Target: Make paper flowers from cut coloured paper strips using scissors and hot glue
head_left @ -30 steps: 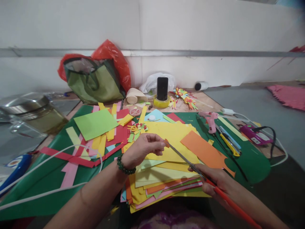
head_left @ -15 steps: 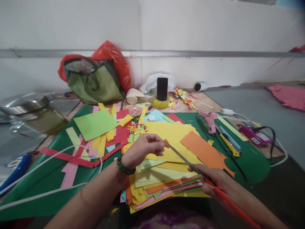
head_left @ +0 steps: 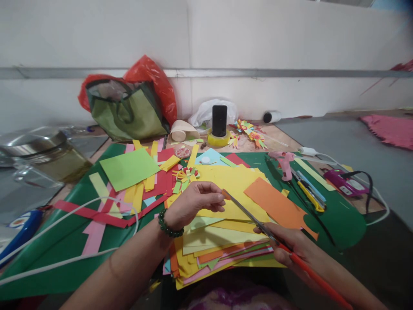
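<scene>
My left hand (head_left: pixel 201 200), with a dark green bead bracelet at the wrist, pinches a small piece of orange paper (head_left: pixel 226 195). In my right hand (head_left: pixel 290 243) is a pair of scissors (head_left: pixel 248 214) with red handles. The blade tips point up and left and meet the orange piece beside my left fingertips. Both hands are above a stack of coloured paper (head_left: pixel 222 241), yellow on top. A larger orange sheet (head_left: pixel 274 200) with a curved notch in its edge lies right of the blades.
A pink glue gun (head_left: pixel 284 163) and a yellow utility knife (head_left: pixel 309 196) lie at the right. Paper strips (head_left: pixel 97 219) and a green sheet (head_left: pixel 129 168) spread leftward. Behind stand a phone (head_left: pixel 220 120) on a tape roll and a green bag (head_left: pixel 129 112). A glass jug (head_left: pixel 41 155) is far left.
The scissor tips and the orange piece have shifted very slightly. My left fingers have moved a little to the right; the rest looks the same.
</scene>
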Motion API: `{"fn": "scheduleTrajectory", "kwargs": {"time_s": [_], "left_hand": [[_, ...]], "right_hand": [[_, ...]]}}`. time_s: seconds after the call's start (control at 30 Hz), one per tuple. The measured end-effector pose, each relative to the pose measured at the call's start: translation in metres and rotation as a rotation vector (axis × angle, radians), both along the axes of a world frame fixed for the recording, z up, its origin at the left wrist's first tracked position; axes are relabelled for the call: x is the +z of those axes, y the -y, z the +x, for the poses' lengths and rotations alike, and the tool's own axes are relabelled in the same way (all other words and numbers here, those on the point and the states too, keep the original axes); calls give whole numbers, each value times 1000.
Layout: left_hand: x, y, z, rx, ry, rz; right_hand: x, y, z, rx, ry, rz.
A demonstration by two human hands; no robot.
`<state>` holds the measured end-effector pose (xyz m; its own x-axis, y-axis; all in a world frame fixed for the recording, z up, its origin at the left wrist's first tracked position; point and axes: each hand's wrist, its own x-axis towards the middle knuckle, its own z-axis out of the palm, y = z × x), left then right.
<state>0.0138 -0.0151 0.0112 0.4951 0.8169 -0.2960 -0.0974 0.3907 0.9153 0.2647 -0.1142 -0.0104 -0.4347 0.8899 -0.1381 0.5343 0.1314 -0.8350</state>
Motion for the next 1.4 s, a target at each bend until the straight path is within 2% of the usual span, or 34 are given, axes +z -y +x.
{"fn": "scheduleTrajectory", "kwargs": {"time_s": [0.13,0.43,0.57,0.73,0.9,1.4], "left_hand": [[-2,0,0,-9,7,-1],[-1,1,0,-40,14,4],[0,2,1,-42,12,-1],[-1,2,1,-59,21,-8],[-1,2,1,-55,24,-7],[-1,2,1,-64,29,-3]], "right_hand": [[-2,0,0,-2,-37,-18],[-1,6,-5,-131,13,52],[-2,7,-5,-138,60,43],[-4,8,-8,-150,23,21],[-10,8,-7,-141,12,74],[-13,9,-5,-138,30,77]]}}
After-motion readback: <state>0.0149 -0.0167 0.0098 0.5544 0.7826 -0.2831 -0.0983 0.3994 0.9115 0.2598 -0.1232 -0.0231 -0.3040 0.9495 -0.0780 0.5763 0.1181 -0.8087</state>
